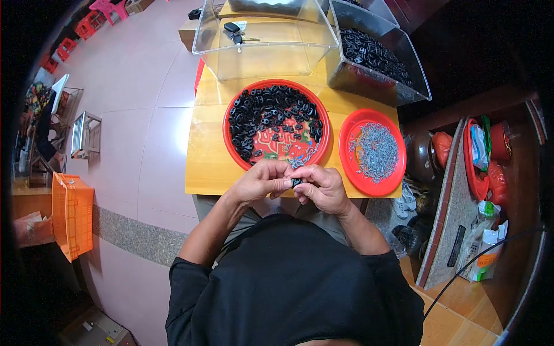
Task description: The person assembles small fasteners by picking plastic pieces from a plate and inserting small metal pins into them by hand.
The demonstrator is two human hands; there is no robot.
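Both hands meet at the table's near edge, just over the rim of a round red tray [228,144]. My left hand [261,182] and my right hand [328,189] pinch one small black plastic piece [296,181] between thumbs and fingertips, which cover most of it. Heaped in the tray are many black plastic pieces [277,104] with holes, thickest at its far side and left. Several small silvery metal pieces [296,162] lie at its near side, close to my fingers. To the right, a red plate [349,173] holds a pile of small silvery screw-like pieces [378,151].
Beyond the tray stands a clear plastic bin [259,60], with keys [238,37] seen through it. Another clear bin [369,86] of black pieces is at the far right. An orange crate [74,219] and a metal stool [85,135] stand on the floor at left.
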